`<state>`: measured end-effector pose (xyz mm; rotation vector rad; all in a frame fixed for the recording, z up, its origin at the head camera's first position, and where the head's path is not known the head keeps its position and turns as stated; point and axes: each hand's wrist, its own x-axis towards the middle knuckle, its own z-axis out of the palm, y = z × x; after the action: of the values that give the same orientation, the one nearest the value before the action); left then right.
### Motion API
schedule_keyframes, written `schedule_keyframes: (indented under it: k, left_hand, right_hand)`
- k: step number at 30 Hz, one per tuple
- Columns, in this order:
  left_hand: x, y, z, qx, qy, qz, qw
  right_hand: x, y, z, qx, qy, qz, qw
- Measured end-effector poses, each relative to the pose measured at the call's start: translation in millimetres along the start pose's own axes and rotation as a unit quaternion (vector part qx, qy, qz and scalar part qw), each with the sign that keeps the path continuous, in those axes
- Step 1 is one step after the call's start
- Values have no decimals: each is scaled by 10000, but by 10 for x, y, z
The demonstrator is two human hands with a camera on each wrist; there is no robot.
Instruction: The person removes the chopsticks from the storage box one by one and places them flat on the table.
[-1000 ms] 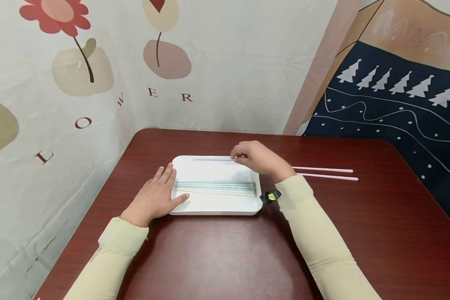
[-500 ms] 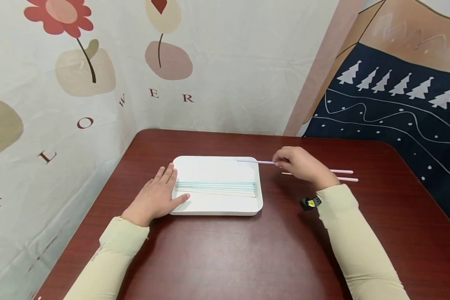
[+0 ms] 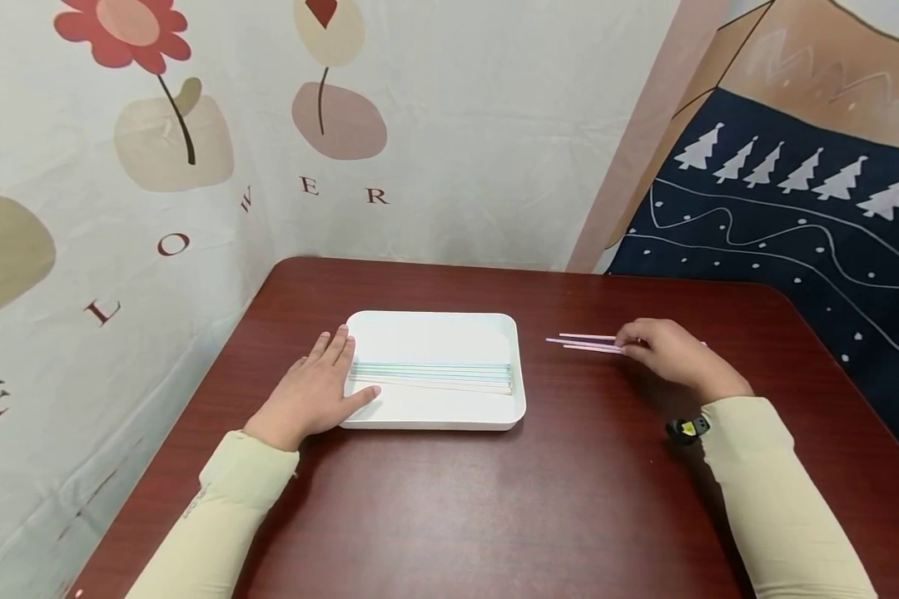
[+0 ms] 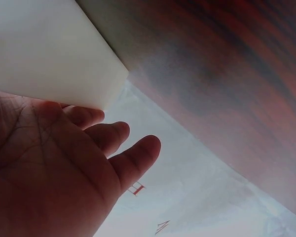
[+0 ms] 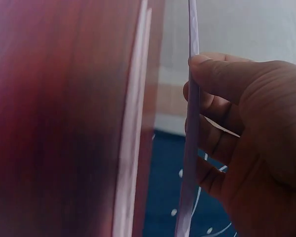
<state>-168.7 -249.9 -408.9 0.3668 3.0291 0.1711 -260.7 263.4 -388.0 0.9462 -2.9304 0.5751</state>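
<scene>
A thin lilac straw (image 3: 586, 340) is pinched between the thumb and fingertips of my right hand (image 3: 670, 356), right of the tray. In the right wrist view the straw (image 5: 188, 143) stands apart from two pale pink straws (image 5: 130, 128) lying on the table. My left hand (image 3: 307, 389) rests flat over the left rim of the white tray (image 3: 434, 337), fingers straight, thumb reaching inside. Below the tray's wall (image 4: 54, 54) the left wrist view shows the palm and spread fingertips (image 4: 138, 158). Several green, blue and cream straws (image 3: 430, 374) lie side by side in the tray.
The dark red wooden table (image 3: 449, 499) carries the tray and the straws. Behind it hangs a pale curtain (image 3: 479, 166) with printed flowers and letters. A navy cloth (image 3: 779, 200) with white trees hangs at the back right.
My right hand has lifted the lilac straw out of the tray's far side and carried it right, over the pink straws. The left hand has stayed on the tray.
</scene>
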Motion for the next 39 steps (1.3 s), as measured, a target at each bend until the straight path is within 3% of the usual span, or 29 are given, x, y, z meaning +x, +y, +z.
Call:
schedule_keyframes:
  k: [10, 18, 25, 39]
  left_hand:
    - [-2, 4, -8, -26, -36, 6, 10000]
    - [-4, -10, 13, -90, -50, 20, 9999]
    - [8, -3, 8, -94, -16, 20, 10000]
    - [12, -16, 24, -24, -21, 36, 10000]
  right_hand:
    - [-263, 276, 38, -106, -247, 365, 9990]
    - [-254, 298, 111, -207, -333, 120, 9992]
    - [-247, 291, 111, -215, -356, 221, 9989]
    - [-193, 282, 137, -278, -259, -4, 9993]
